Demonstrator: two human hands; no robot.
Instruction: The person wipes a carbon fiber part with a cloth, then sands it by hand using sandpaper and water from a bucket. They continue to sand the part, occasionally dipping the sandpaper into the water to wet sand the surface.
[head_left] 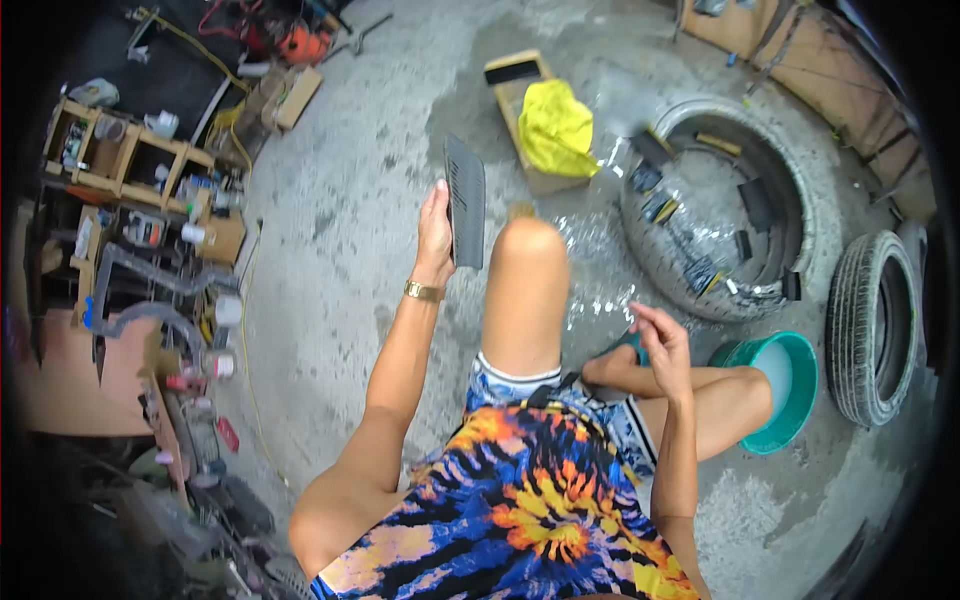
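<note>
My left hand (pixel 435 235) is closed on the lower left edge of a dark grey slotted plastic panel (pixel 468 205), held upright above the concrete floor. Ridges or slots run down the panel's face. On the other side, my right hand (pixel 660 345) hangs over my bent leg, its fingers loosely apart, with nothing visible in them. Beyond it lies a large tyre (pixel 640 225) holding water and several dark pieces, some with yellow on them. A green bucket (pixel 752 440) of cloudy liquid stands beside my knee.
A yellow cloth (pixel 553 128) lies on a wooden board (pixel 508 105) ahead of me. Another tyre (pixel 858 330) stands upright at the right. Wooden shelving (pixel 130 190) and cluttered tools line the left side. The floor (pixel 590 240) near the big tyre is wet.
</note>
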